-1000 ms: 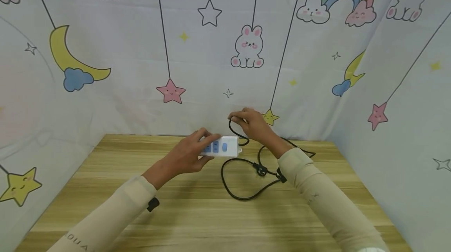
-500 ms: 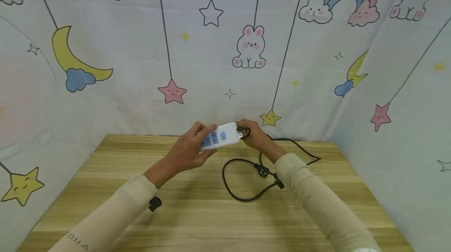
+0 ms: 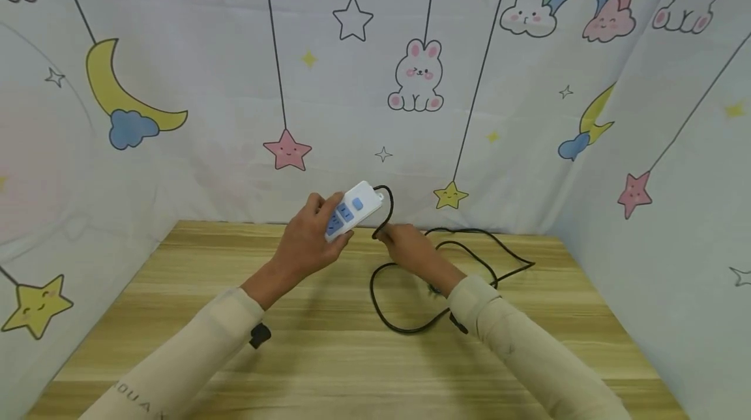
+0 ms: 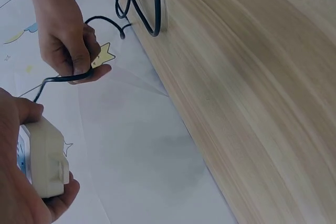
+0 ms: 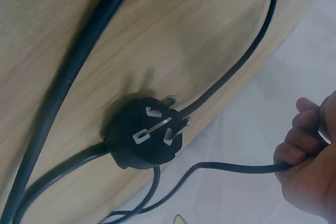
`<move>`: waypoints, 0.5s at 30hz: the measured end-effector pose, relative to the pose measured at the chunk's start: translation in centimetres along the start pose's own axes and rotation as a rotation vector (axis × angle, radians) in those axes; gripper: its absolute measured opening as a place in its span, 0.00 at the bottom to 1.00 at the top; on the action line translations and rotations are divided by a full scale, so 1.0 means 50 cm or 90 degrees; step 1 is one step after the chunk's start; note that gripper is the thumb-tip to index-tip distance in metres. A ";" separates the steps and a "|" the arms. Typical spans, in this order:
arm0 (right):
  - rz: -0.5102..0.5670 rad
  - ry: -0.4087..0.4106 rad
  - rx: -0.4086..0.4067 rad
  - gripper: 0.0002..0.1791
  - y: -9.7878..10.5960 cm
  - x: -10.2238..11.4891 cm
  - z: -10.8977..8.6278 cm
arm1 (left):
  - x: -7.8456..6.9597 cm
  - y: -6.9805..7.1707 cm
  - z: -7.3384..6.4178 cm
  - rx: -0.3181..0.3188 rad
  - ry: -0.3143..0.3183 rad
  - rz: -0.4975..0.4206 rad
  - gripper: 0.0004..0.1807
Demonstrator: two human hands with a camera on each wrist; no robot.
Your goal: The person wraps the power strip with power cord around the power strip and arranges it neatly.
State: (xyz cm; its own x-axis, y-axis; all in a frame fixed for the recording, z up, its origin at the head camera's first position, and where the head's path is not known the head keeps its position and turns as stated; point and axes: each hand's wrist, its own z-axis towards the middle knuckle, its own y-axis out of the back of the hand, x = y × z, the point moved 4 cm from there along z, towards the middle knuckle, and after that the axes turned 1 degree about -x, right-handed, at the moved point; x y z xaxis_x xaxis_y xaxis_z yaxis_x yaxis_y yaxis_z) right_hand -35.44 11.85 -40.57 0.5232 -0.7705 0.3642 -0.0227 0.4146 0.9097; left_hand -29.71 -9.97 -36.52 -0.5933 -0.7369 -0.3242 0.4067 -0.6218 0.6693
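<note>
My left hand (image 3: 308, 234) grips a white power strip (image 3: 371, 195) with blue sockets and a blue switch. It is held tilted above the back of the table, its switch end up and to the right. A black cord (image 3: 390, 201) loops out of that end down to my right hand (image 3: 413, 250), whose curled fingers hold it. In the left wrist view the cord (image 4: 65, 78) runs taut between the strip (image 4: 46, 156) and the right hand (image 4: 65, 45). The black three-pin plug (image 5: 147, 132) shows large in the right wrist view; my right forearm mostly hides it in the head view.
The rest of the cord (image 3: 405, 330) lies in loose loops on the wood-grain table (image 3: 328, 355), under and right of my right forearm. Behind the table's back edge hangs a white cloth (image 3: 229, 192) printed with stars, moons and rabbits, which also covers both sides.
My left hand has lifted the power strip and tilted its switch end upward. My right hand has come down and left, holding the cord; the loops on the right have shifted.
</note>
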 end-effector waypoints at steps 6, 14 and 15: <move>-0.198 0.079 -0.010 0.11 -0.007 0.038 -0.026 | 0.010 -0.004 0.003 0.014 0.045 0.050 0.43; -0.398 0.228 -0.042 0.06 0.011 0.081 -0.053 | 0.017 -0.006 0.005 0.028 0.047 0.110 0.41; -0.420 0.253 -0.045 0.06 0.013 0.083 -0.056 | 0.017 -0.006 0.004 0.030 0.042 0.119 0.41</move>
State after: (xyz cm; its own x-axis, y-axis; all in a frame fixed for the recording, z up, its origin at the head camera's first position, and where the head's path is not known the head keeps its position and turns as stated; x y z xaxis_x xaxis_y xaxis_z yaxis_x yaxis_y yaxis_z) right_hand -30.90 10.25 -39.02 0.6765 -0.6426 -0.3598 0.4475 -0.0293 0.8938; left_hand -30.49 -10.36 -36.84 -0.4628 -0.8550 -0.2343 0.4717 -0.4612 0.7515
